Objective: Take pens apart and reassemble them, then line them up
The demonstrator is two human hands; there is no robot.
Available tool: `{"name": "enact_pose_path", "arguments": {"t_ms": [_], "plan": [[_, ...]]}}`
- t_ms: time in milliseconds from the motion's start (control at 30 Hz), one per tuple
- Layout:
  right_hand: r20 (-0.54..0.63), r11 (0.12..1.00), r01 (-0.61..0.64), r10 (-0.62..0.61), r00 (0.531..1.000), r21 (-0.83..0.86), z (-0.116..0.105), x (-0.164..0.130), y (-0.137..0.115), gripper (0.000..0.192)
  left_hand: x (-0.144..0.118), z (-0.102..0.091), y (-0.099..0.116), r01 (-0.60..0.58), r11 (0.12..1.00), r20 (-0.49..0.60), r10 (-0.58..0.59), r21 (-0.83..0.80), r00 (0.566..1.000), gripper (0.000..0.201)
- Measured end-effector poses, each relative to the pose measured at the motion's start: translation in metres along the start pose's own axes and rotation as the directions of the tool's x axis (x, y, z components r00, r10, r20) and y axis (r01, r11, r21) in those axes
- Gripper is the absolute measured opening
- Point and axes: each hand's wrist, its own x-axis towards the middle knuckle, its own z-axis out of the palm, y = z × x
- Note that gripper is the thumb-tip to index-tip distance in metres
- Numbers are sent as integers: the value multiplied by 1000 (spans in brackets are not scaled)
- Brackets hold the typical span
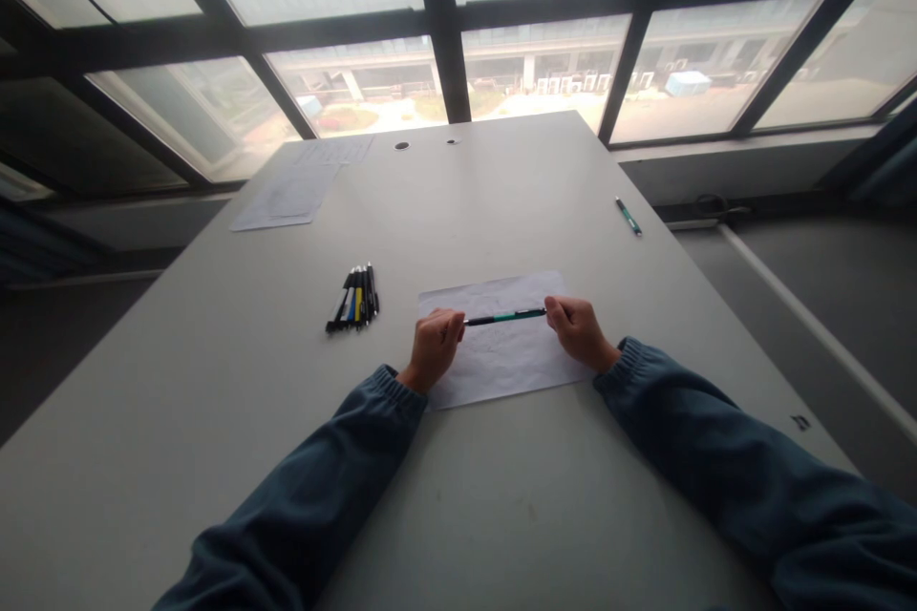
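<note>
Pen (505,316), ends hidden in both hands

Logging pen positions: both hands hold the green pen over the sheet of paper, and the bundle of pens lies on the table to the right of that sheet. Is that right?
Not quite. The head view shows the bundle of pens on the table to the left of the sheet of paper, not the right. The rest holds: left hand and right hand hold the green pen over the sheet.

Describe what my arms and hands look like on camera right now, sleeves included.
Both arms wear long, dark blue-grey sleeves of soft, sweatshirt-like fabric, each ending in a gathered elastic cuff at the wrist. The left hand and right hand are bare: no gloves, and no rings, watch or markings that show.
</note>
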Motion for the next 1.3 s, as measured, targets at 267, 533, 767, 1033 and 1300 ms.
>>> {"name": "enact_pose_path", "arguments": {"t_ms": [267, 533, 767, 1033, 1300], "plan": [[5, 1000, -2, 2, 1000, -3, 0, -1, -1, 55, 0, -1, 3, 21, 1000, -4, -21, 7, 1000, 56], [14, 1000, -9, 9, 1000, -3, 1, -1, 1, 59, 0, -1, 2, 53, 998, 0, -53, 33, 999, 56], [1, 999, -5, 5, 1000, -33, 1, 0, -4, 61, -1, -1, 1, 61, 998, -4, -61, 28, 998, 55], [-6, 999, -4, 4, 1000, -39, 0, 0, -8, 63, -1, -1, 2, 63, 998, -9, -63, 14, 998, 56], [-25, 998, -18, 16, 1000, -56, -1, 0, -8, 64, 0, -1, 2, 64, 997, 3, -64, 37, 998, 58]]}}
